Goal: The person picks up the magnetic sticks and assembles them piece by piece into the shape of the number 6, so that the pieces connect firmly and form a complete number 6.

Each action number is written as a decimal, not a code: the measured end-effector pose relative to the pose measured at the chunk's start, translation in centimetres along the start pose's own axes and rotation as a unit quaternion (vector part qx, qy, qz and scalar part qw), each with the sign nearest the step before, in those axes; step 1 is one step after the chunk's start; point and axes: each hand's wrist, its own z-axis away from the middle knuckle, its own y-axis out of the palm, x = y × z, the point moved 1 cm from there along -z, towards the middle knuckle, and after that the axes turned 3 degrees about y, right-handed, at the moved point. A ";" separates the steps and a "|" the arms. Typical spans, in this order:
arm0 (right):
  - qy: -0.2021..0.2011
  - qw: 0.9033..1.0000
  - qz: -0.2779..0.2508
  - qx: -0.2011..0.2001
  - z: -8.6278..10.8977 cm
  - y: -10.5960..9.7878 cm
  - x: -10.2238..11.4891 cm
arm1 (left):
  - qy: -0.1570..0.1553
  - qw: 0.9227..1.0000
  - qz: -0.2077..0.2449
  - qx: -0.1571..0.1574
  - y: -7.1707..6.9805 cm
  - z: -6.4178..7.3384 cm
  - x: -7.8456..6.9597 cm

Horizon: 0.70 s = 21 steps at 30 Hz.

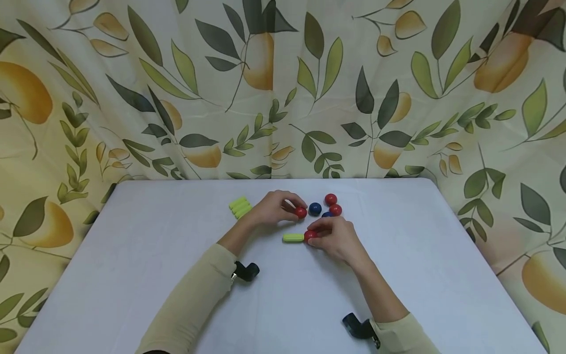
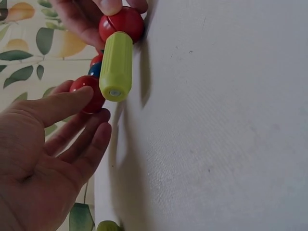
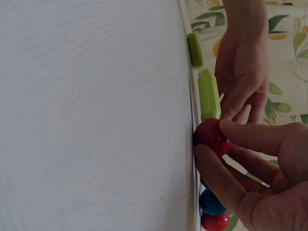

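My left hand [image 1: 275, 207] pinches a glossy red ball [image 1: 300, 213] between thumb and fingers at the middle of the table. Nearer to me, my right hand [image 1: 338, 238] holds another red ball [image 1: 310, 236] by thumb and fingertips. A short ribbed light-green rod [image 1: 293, 238] points left from that second ball, its end against it. In the left wrist view the rod [image 2: 116, 67] shows a small pale dot on its free end. The right wrist view has the ball [image 3: 212, 137] between my right thumb and fingers, with my left hand [image 3: 243, 72] behind.
Beyond my hands lie a blue ball [image 1: 315, 209], two more red balls [image 1: 330, 199] and a second blue ball [image 1: 327, 215], partly covered. Several green rods [image 1: 240, 207] lie side by side left of my left hand. A leaf-patterned curtain [image 1: 309, 98] hangs behind the white table [image 1: 132, 255].
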 end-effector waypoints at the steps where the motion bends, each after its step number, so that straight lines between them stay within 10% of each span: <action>1: 0.001 1.000 0.001 0.000 0.0 0.0 0.0 | 0.002 1.000 0.003 0.000 0.0 0.1 0.0; 21: 0.002 1.000 0.000 0.002 0.0 0.0 0.0 | -0.031 0.999 0.007 -0.040 -0.5 4.8 0.8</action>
